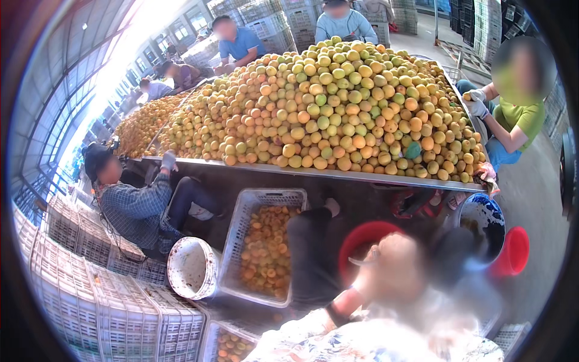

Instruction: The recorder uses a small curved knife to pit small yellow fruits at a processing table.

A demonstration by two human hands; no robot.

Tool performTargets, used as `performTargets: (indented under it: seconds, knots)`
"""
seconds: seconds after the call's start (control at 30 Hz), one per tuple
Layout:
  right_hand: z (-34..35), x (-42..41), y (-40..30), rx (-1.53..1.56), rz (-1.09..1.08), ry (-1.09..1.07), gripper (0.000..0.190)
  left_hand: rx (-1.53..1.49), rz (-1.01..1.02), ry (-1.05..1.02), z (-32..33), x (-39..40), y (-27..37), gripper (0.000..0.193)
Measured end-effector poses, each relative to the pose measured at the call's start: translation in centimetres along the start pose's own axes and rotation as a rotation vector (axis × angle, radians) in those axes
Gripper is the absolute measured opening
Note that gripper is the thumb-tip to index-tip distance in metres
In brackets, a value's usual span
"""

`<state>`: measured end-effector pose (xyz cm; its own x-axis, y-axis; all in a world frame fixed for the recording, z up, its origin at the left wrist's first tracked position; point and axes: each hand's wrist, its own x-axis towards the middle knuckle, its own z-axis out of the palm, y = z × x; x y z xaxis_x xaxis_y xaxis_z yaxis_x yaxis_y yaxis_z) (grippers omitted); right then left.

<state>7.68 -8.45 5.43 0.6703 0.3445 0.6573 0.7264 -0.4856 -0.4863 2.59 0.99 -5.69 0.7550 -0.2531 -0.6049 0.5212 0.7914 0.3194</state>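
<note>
My left hand [367, 273], with a dark band at its wrist, is held above a red tub [362, 237] between my knees. Its fingers are curled, and a thin pale strip [360, 261] juts out beside them; blur hides what it is and whether it is gripped. A skin-coloured blur covers the place where my right hand seems to be, so its grip cannot be made out. Left of my dark trouser leg [310, 253], a pale plastic crate [230, 267] holds many halved apricots [267, 253]. Beyond my knees, whole apricots [325, 108] are heaped on a metal-edged table [312, 173].
A stained white bucket [192, 269] stands left of the crate. Stacked crates [95, 298] fill the lower left. A blue-rimmed bucket [483, 221] and a red bucket [513, 251] stand right. A person [135, 199] sits left; a gloved person [515, 122] sits at the table's right end.
</note>
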Motion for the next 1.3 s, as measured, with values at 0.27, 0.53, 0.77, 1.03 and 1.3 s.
performTargets:
  seconds: [0.27, 0.53, 0.77, 1.03, 1.3]
  knots:
    - [-1.8, 0.0, -0.6, 0.39, -0.098, -0.073, 0.02, 0.001, -0.171, -0.09, 6.1, -4.9, 3.5, 0.04]
    - [-1.3, -3.2, 1.8, 0.694, 0.546, 0.268, 0.02, 0.212, 0.442, 0.012, 0.7, -6.1, 11.3, 0.021]
    - [-1.3, -4.0, 1.4, 0.967, 0.686, 0.272, 0.03, 0.575, 0.87, 0.588, -7.3, -12.3, 19.4, 0.032]
    - [-0.2, -0.8, 0.5, 1.197, 0.981, 0.406, 0.029, 1.27, 1.148, 0.432, -5.5, -10.4, 16.1, 0.037]
    - [1.6, -0.6, -0.9, 1.44, 1.233, 0.5, 0.023, 1.311, 1.131, -0.156, 5.5, -5.5, 6.0, 0.053]
